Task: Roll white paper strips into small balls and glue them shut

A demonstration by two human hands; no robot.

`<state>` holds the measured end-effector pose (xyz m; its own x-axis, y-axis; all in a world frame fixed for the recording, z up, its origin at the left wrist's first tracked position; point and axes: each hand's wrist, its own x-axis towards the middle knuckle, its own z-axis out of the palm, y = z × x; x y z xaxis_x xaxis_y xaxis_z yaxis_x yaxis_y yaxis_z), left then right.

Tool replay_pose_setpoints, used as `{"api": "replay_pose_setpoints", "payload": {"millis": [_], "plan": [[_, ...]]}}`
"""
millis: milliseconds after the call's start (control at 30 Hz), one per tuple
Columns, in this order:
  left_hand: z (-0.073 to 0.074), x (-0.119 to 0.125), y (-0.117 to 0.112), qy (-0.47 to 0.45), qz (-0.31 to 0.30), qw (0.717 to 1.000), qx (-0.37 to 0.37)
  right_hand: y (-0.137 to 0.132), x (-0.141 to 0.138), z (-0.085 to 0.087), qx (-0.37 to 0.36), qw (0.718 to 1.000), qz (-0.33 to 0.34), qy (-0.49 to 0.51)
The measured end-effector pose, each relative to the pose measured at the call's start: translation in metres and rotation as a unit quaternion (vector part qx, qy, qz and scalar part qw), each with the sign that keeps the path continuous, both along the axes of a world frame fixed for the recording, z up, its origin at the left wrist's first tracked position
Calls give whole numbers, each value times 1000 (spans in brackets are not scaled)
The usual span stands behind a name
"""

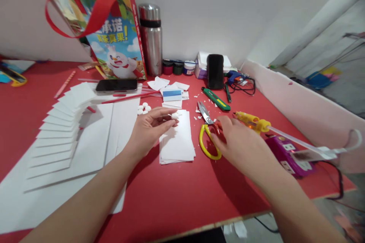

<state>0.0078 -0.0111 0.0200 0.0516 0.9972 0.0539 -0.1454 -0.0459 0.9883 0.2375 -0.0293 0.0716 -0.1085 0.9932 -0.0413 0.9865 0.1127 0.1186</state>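
Observation:
My left hand [152, 127] is closed in a pinch on a small round white piece [175, 115], above a stack of white paper cards [177, 140]. Thin pale bits stick out from that piece. Several similar white pieces [144, 108] lie in a cluster just behind the hand. On the right, my right hand [235, 134] is closed at the handles of yellow-handled scissors [210, 140], blades pointing away from me. Its thumb overlaps one loop, and the other loop is hidden. A small red bit shows by its fingertips; I cannot make out what it is.
Fanned white boards [57, 133] cover the left side. A green cutter [216, 98], yellow glue gun [252, 121] and purple box [291, 155] are at right. Behind stand a gift bag [119, 53], steel flask [152, 41], paint jars [178, 68] and a phone [215, 71].

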Motion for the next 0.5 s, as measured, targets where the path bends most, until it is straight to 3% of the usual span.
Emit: {"api": "replay_pose_setpoints", "payload": {"millis": [100, 167, 333, 500], "plan": [[0, 1, -1, 1, 5, 1000, -1, 0, 1, -20, -24, 1000, 10, -3], [0, 1, -1, 8, 8, 1000, 0, 3, -3, -25, -38, 999, -18, 2], [-3, 0, -1, -32, 5, 999, -7, 14, -12, -19, -87, 993, -83, 7], [-2, -2, 2, -138, -4, 989, -48, 10, 7, -21, -73, 989, -92, 88]]}}
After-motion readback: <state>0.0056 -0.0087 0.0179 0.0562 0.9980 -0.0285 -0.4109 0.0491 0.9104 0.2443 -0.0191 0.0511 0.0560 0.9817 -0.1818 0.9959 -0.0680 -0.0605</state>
